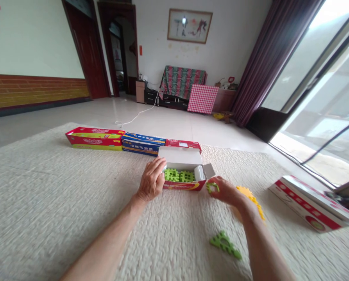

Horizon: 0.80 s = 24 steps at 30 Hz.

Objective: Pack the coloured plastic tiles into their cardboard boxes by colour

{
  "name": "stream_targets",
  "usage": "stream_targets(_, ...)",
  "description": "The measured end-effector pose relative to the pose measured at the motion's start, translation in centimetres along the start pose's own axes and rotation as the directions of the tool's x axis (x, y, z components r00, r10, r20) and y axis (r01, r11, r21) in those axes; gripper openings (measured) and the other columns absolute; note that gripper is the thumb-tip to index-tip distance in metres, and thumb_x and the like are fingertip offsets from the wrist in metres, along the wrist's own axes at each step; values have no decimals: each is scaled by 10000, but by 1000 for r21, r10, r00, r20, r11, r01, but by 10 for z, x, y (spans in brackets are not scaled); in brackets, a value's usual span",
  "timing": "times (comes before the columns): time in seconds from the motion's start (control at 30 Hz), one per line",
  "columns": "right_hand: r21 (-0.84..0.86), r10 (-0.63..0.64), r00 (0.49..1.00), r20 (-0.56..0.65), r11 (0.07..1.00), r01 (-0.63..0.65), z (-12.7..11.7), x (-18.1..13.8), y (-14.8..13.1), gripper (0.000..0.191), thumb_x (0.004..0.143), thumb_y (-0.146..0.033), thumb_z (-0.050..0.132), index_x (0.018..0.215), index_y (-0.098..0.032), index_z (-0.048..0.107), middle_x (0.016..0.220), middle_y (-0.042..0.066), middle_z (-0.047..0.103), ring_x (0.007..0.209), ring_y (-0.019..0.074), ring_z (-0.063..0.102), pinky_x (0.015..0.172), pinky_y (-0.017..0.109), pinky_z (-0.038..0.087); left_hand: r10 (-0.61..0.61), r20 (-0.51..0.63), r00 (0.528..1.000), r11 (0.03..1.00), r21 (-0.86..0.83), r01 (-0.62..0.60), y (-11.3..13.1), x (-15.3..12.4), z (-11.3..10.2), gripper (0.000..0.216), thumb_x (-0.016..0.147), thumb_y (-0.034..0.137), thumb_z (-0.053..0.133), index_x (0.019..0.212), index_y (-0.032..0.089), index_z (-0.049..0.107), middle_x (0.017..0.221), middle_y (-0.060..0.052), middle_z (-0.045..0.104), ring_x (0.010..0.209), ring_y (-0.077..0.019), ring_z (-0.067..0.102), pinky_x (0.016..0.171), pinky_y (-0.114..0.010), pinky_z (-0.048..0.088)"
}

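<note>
An open red and white box (183, 158) lies on the beige carpet in front of me, with green waffle blocks (178, 175) packed inside it. My left hand (151, 180) grips the box's left end, fingers curled over its edge. My right hand (225, 190) is just right of the box and pinches a small green block (212, 187). A yellow toothed piece (252, 199) lies partly hidden behind my right wrist. A green triangular piece (224, 244) rests on the carpet nearer to me.
Three closed boxes stand in a row behind the open one: red and yellow (94, 138), blue (142, 143), red (182, 144). Another red and white box (312, 203) lies at the right near the glass door (323, 101). Bare tile floor and a covered cabinet (181, 84) lie beyond.
</note>
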State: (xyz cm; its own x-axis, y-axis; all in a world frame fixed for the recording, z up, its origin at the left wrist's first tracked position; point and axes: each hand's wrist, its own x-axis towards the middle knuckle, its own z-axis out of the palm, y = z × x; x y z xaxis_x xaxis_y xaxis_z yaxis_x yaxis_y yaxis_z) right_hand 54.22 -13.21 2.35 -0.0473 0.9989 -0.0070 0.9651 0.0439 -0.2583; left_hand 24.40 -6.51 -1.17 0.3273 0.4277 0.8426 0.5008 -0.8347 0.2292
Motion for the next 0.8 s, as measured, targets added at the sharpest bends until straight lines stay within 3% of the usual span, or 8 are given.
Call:
stream_targets(0.1, -8, 5, 999, -31, 1000, -5, -3, 0, 7, 323, 668, -143, 601, 981, -166, 676, 994, 97, 667, 892, 211, 647, 808, 313, 495, -5, 3, 1000, 1000, 4, 5, 0, 0, 0, 428, 907, 166, 377, 1319, 132, 489, 1334, -153, 553, 1323, -264, 426, 1063, -468, 365)
stream_targets(0.2, -29, 86, 977, -197, 995, -94, -23, -5, 18, 304, 691, -218, 626, 986, -159, 671, 928, 103, 668, 812, 223, 649, 762, 354, 504, -3, -3, 1000, 1000, 7, 3, -1, 0, 1, 439, 902, 162, 376, 1327, 135, 483, 1337, -152, 551, 1324, -265, 425, 1066, -471, 363)
stream_targets(0.3, 6, 74, 873, -483, 997, -81, -52, -13, 10, 360, 718, -322, 641, 1047, -176, 647, 1008, 119, 652, 815, 243, 644, 750, 404, 503, 0, -5, 1000, 1000, 12, 0, -1, -1, 2, 444, 894, 152, 379, 1325, 130, 484, 1335, -155, 553, 1320, -264, 430, 1068, -472, 363)
stream_targets(0.37, 18, -61, 824, -563, 996, 85, -65, -16, -11, 360, 749, -343, 630, 1082, -206, 627, 1096, 107, 637, 910, 247, 637, 812, 411, 492, 1, -5, 1000, 1000, 13, -1, -1, -1, 2, 441, 891, 150, 382, 1318, 124, 489, 1333, -159, 554, 1321, -265, 428, 1068, -474, 363)
stream_targets(0.47, 45, -263, 842, -471, 946, 321, -65, -11, -57, 316, 759, -280, 631, 1071, -228, 615, 1108, 79, 645, 973, 227, 623, 869, 390, 478, -2, -7, 1000, 1000, 12, 2, -1, -1, 1, 433, 892, 150, 378, 1305, 111, 500, 1329, -165, 557, 1324, -267, 425, 1069, -478, 360)
stream_targets(0.57, 27, -337, 876, -344, 929, 368, -50, 4, -91, 317, 730, -202, 642, 1045, -227, 617, 1077, 72, 657, 986, 227, 612, 886, 401, 465, -4, -3, 1000, 1000, 16, 4, 0, -1, 1, 429, 896, 150, 373, 1303, 104, 503, 1332, -167, 555, 1328, -263, 420, 1076, -476, 353)
stream_targets(0.67, -4, -332, 897, -290, 938, 346, -36, 17, -99, 295, 715, -184, 648, 1007, -218, 624, 1043, 73, 663, 976, 227, 608, 885, 416, 455, -8, -5, 1000, 1000, 20, 9, 0, -1, 1, 430, 896, 150, 375, 1305, 109, 501, 1336, -164, 552, 1328, -257, 420, 1080, -472, 350)
stream_targets(0.8, -26, -302, 907, -293, 951, 308, -29, 24, -89, 315, 705, -162, 628, 1018, -201, 626, 1061, 91, 646, 964, 234, 605, 874, 436, 449, -25, 2, 1000, 999, 24, 25, 0, -1, 2, 437, 893, 154, 378, 1311, 121, 501, 1336, -157, 555, 1327, -260, 425, 1076, -473, 353)
